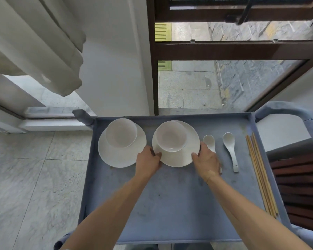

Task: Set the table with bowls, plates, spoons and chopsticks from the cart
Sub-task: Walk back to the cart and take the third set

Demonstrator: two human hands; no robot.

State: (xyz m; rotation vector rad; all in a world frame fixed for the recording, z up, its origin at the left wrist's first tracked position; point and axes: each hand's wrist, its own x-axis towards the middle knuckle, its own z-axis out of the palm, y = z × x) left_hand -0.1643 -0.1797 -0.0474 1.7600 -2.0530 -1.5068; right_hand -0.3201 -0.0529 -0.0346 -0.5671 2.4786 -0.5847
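On the blue cart tray stand two white plates, each with a white bowl on it. My left hand grips the left edge of the right plate, and my right hand grips its right edge. The right bowl sits on that plate. The left plate with its bowl stands untouched beside it. One white spoon lies partly under my right hand; a second spoon lies further right. Wooden chopsticks lie along the tray's right edge.
The cart's padded handle curves at the right, with dark wooden slats below it. A glass door with a brown frame stands behind the cart. A curtain hangs at the left over grey floor tiles.
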